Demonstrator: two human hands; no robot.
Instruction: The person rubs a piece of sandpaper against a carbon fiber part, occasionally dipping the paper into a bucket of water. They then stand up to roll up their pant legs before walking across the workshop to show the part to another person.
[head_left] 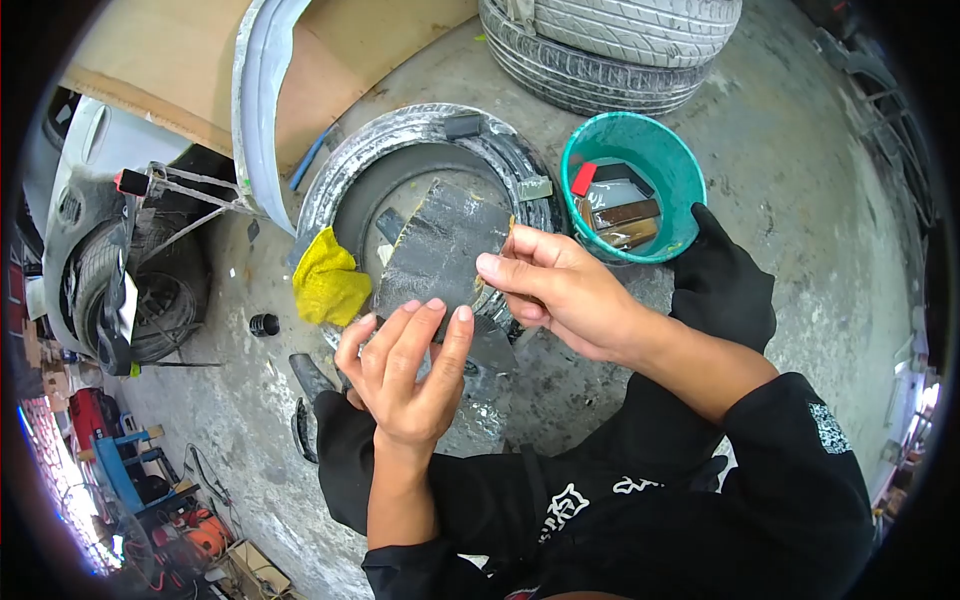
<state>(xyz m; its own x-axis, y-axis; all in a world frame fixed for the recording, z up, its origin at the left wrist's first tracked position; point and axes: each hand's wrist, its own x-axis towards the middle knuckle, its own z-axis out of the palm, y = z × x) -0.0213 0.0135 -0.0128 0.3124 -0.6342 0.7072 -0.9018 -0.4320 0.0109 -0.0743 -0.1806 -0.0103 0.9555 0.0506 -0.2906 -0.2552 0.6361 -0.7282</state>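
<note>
A dark, worn sheet with frayed edges [440, 245] hangs over the tire lying on the floor. My right hand [555, 285] pinches its right edge between thumb and fingers. Along the sheet's lower edge, the spread fingertips of my left hand [410, 375] touch it; the thumb is mostly hidden. Beneath the sheet, the whitish tire [345, 165] carries small blocks on its rim. A yellow cloth [330, 280] drapes over the tire's left side.
A teal bucket [690, 175] holding liquid and several blocks stands right of the tire. Stacked tires [610, 60] are behind it. At the left are a curved grey panel [262, 110], a wheel [160, 300] and a small black cylinder [264, 325].
</note>
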